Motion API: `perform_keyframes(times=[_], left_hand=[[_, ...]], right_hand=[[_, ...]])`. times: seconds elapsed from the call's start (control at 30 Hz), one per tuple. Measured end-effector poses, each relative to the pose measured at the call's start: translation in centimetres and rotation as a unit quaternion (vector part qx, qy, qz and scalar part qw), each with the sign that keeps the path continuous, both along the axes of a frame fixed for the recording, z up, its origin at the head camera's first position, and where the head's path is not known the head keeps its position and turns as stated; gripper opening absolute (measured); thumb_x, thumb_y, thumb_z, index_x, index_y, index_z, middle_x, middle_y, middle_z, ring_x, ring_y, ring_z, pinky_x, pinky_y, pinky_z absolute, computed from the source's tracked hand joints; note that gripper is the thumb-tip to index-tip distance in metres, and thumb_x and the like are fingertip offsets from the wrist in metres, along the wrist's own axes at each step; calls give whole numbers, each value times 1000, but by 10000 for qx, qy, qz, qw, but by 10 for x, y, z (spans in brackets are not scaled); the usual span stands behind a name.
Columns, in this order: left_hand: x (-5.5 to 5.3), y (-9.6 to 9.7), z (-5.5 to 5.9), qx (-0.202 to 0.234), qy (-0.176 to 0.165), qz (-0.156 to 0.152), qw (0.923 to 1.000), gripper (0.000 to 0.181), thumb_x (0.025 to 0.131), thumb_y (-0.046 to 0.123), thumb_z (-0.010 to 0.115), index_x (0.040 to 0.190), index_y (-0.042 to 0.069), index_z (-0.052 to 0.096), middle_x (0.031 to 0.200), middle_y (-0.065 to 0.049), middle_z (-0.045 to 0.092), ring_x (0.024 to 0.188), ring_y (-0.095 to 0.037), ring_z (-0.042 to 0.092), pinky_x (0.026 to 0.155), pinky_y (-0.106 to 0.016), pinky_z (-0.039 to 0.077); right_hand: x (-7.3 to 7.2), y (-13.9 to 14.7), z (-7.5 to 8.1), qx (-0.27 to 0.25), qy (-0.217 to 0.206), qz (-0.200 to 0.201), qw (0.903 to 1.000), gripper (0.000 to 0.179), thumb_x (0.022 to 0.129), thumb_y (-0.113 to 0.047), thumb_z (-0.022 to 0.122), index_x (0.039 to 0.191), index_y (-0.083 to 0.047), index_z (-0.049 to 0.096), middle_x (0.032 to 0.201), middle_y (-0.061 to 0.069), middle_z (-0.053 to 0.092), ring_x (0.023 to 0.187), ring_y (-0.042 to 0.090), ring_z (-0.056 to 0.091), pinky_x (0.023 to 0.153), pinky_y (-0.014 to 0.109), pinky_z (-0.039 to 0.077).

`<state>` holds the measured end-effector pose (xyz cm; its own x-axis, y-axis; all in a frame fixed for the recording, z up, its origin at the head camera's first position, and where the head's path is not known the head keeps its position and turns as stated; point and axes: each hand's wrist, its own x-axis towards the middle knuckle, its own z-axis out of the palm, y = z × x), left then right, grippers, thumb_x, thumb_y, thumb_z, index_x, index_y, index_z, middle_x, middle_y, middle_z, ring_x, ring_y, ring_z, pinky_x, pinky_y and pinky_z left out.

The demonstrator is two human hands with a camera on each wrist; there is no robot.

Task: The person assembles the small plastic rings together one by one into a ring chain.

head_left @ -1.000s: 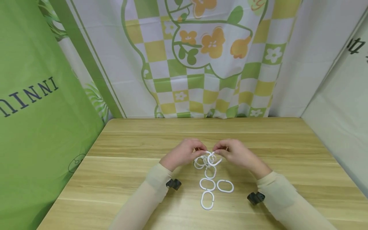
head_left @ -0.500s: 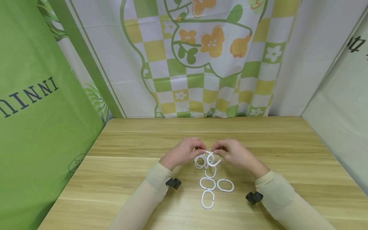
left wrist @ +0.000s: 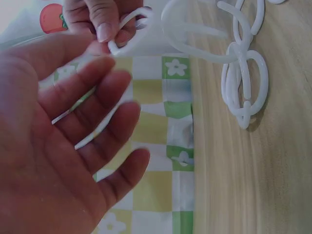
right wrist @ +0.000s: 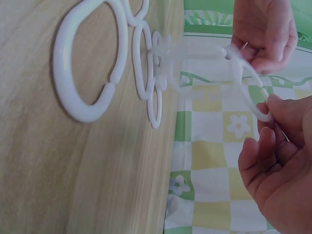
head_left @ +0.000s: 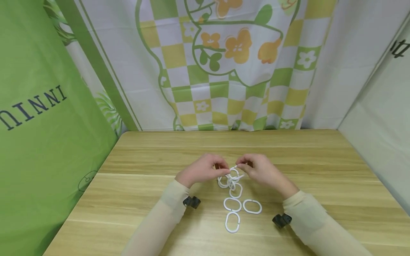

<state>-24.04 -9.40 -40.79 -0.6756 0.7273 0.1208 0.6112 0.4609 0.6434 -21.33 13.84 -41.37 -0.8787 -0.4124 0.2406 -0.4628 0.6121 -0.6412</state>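
Observation:
Above the table, my left hand (head_left: 205, 170) pinches a white plastic chain link with thumb and forefinger, the other fingers loosely bent. Facing it, my right hand (head_left: 261, 170) pinches a white oval link (right wrist: 251, 100) at its edge; this link has a split in its side. In the right wrist view another link, blurred, hangs from the held one. Below and between the hands, several joined links (left wrist: 258, 83) lie in a tangled bunch on the wood. Fingers partly hide where the left hand's grip meets the link.
Nearer the person, a line of white links (head_left: 232, 204) runs down the wooden table (head_left: 153, 153). A separate split link (head_left: 252, 207) lies to its right. A patterned curtain (head_left: 205, 85) hangs behind the table, with a green cloth (head_left: 38, 149) at the left.
The link between the fingertips has turned and tilted, and its hanging neighbour has swung down towards the bunch. Both hands stay nearly in place, still pinching.

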Motion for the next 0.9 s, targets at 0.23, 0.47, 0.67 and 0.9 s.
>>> perform_keyframes(times=[0.23, 0.47, 0.67, 0.9], left_hand=[[-4, 0, -6, -2, -67, 380, 9993, 17, 96, 29, 65, 97, 14, 71, 82, 9, 64, 73, -8, 57, 66, -25, 48], [-7, -4, -6, 179, 62, 648, 9977, 12, 95, 26, 66, 94, 15, 71, 78, 9, 62, 72, -8, 56, 64, -25, 47], [-8, -5, -2, 273, 69, 574, 9980, 8, 94, 21, 67, 91, 13, 69, 78, 7, 62, 72, -9, 57, 65, -25, 47], [-13, -18, 0, 293, 21, 802, 9963, 9, 96, 22, 64, 94, 14, 68, 83, 7, 62, 78, -10, 57, 70, -27, 49]], right_hand=[[2, -5, -1, -412, 55, -221, 9989, 3, 94, -11, 67, 95, -10, 69, 78, -1, 63, 65, 12, 52, 57, 28, 45], [2, -7, -4, -1042, -343, -407, 9931, 4, 94, -9, 66, 96, -5, 68, 77, 6, 65, 70, 21, 60, 57, 28, 47], [2, -8, -4, -1375, -581, -443, 9878, 6, 95, -8, 65, 98, -3, 68, 84, 11, 68, 75, 19, 65, 63, 28, 51], [1, -4, -11, -857, -593, -292, 9941, 6, 93, -11, 67, 97, -7, 69, 79, 1, 63, 71, 18, 57, 60, 29, 48]])
